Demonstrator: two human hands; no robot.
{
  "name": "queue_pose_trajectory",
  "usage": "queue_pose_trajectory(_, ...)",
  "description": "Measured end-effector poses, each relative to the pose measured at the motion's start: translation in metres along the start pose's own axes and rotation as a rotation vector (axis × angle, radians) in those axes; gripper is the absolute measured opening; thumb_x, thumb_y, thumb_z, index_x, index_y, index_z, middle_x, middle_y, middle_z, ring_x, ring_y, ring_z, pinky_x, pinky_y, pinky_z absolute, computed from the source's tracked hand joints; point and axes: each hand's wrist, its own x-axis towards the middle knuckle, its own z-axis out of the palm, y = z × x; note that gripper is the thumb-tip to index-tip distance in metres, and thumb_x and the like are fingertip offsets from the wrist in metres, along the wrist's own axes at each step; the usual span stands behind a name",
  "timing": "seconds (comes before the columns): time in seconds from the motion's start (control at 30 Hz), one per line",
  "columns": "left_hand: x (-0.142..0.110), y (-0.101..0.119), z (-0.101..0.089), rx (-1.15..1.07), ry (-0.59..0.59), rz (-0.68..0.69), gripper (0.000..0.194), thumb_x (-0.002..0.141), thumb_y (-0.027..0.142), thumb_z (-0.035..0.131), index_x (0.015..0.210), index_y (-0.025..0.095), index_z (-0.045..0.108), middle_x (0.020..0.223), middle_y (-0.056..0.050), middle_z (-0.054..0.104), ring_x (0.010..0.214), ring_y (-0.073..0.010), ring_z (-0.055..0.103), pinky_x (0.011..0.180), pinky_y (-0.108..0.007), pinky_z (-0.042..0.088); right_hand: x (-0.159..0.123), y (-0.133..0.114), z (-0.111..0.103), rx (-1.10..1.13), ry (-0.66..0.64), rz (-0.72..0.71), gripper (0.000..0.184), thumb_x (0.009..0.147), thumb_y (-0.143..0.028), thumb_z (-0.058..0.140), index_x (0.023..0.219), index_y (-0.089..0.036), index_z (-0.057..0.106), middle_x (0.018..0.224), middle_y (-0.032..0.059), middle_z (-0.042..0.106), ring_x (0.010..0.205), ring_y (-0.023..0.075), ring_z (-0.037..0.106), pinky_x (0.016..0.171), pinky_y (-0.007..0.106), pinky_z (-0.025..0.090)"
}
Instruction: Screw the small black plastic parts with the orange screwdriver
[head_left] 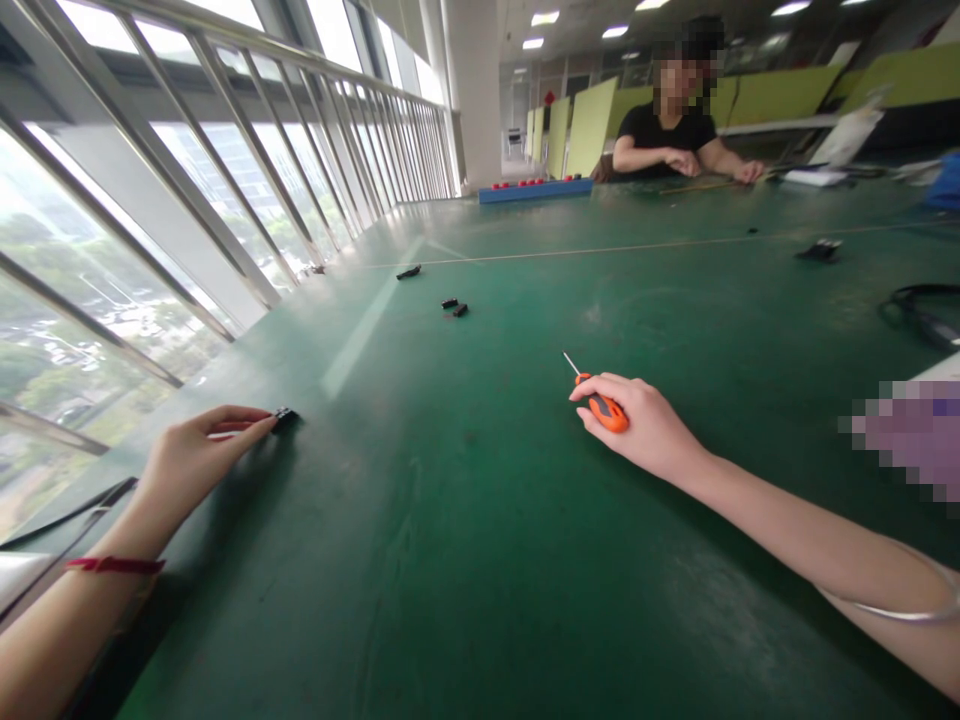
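Note:
My left hand (210,445) reaches in from the left, its thumb and fingers pinching a small black block (285,418) just at or over the green tabletop. What kind of part the block is, I cannot make out. On the right, my right hand (637,420) is wrapped round an orange and grey screwdriver (609,412). Its thin metal shaft points away from me and slightly left. Farther off, between the hands, lie two small black pieces (460,310) close together, and a longer black piece (409,272) rests beyond them to the left.
A metal railing (300,150) runs along the table's left edge. At the far edge stands a blue strip with red knobs (535,190), near a seated person (667,135). To the right are a dark part (821,250), a black cable (930,310) and a blurred purple patch (911,430).

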Motion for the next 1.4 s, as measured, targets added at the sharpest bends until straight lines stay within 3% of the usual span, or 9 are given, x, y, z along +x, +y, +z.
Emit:
queue_pose_trajectory(0.17,0.004,0.001,-0.003,0.027,-0.065,-0.042,0.052,0.049,0.055,0.065,0.086,0.018,0.067,0.085,-0.004,0.071,0.085,-0.0226,0.063,0.061,-0.023,0.044,0.000,0.001,0.001,-0.004,0.010,-0.006,0.011,0.078,-0.022,0.056,0.088,-0.022,0.062,0.091,0.0013,0.068,0.073,0.0177,0.061,0.075,0.034,0.044)
queue_pose_trajectory(0.43,0.001,0.006,-0.001,0.005,-0.074,-0.087,0.052,0.047,0.054,0.062,0.085,0.018,0.066,0.085,-0.003,0.069,0.083,-0.0197,0.061,0.057,-0.021,0.043,0.000,0.002,0.002,-0.003,0.016,-0.012,0.011,0.078,-0.022,0.057,0.088,-0.022,0.062,0.089,0.0006,0.067,0.073,0.0174,0.061,0.075,0.034,0.045)
queue_pose_trajectory(0.77,0.001,0.003,0.001,0.058,-0.087,-0.074,0.045,0.062,0.051,0.057,0.092,0.019,0.066,0.089,-0.001,0.069,0.081,-0.0162,0.059,0.060,-0.019,0.040,0.000,0.002,0.002,0.009,0.016,-0.002,0.011,0.077,-0.023,0.057,0.087,-0.022,0.062,0.089,0.0007,0.067,0.072,0.0173,0.059,0.075,0.034,0.044)
queue_pose_trajectory(0.97,0.004,-0.006,0.004,0.141,-0.089,0.010,0.043,0.074,0.050,0.052,0.099,0.019,0.066,0.085,-0.001,0.068,0.076,-0.0150,0.059,0.064,-0.019,0.042,0.000,0.004,0.003,-0.001,0.027,-0.014,0.011,0.078,-0.022,0.057,0.088,-0.022,0.062,0.090,0.0010,0.067,0.071,0.0170,0.058,0.075,0.033,0.043)
queue_pose_trajectory(1.17,0.003,-0.012,0.008,0.311,-0.025,0.268,0.039,0.076,0.048,0.052,0.098,0.020,0.069,0.102,-0.003,0.065,0.082,-0.0162,0.061,0.074,-0.022,0.045,-0.002,0.004,0.004,-0.049,0.048,-0.032,0.011,0.078,-0.022,0.057,0.087,-0.023,0.062,0.090,0.0009,0.068,0.069,0.0162,0.058,0.072,0.031,0.044)
queue_pose_trajectory(1.3,-0.004,-0.006,0.007,0.353,-0.017,0.276,0.040,0.078,0.048,0.050,0.098,0.019,0.069,0.104,-0.005,0.065,0.085,-0.0193,0.062,0.073,-0.025,0.046,-0.005,0.001,0.003,-0.095,0.094,-0.075,0.011,0.078,-0.021,0.056,0.088,-0.023,0.061,0.090,0.0011,0.069,0.071,0.0167,0.060,0.071,0.030,0.045)
queue_pose_trajectory(1.4,-0.013,0.002,0.010,0.306,-0.027,0.279,0.040,0.077,0.046,0.051,0.099,0.017,0.068,0.104,-0.007,0.067,0.090,-0.0222,0.063,0.075,-0.028,0.047,-0.008,-0.003,0.000,-0.111,0.139,-0.065,0.022,0.078,-0.020,0.056,0.100,-0.023,0.059,0.094,0.0031,0.070,0.073,0.0184,0.061,0.068,0.030,0.044)
